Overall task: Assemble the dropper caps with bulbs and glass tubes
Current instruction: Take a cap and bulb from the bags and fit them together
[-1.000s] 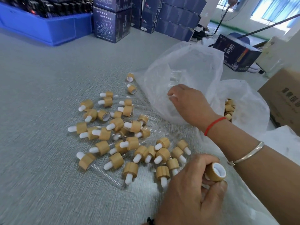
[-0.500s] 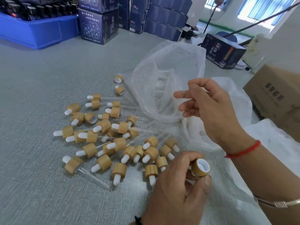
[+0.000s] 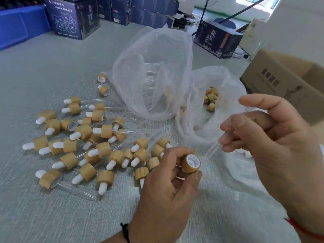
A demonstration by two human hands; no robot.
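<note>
The left hand (image 3: pixel 163 186) pinches a bamboo dropper cap (image 3: pixel 190 163) low in the middle, its white-lined opening turned toward the right. The right hand (image 3: pixel 273 148) grips a clear glass tube (image 3: pixel 211 151) in its fingertips, the tube's free end just beside the cap. Assembled droppers (image 3: pixel 91 142) lie scattered on the grey table (image 3: pixel 43 71), with two plastic bags (image 3: pixel 157 71) beyond them.
</note>
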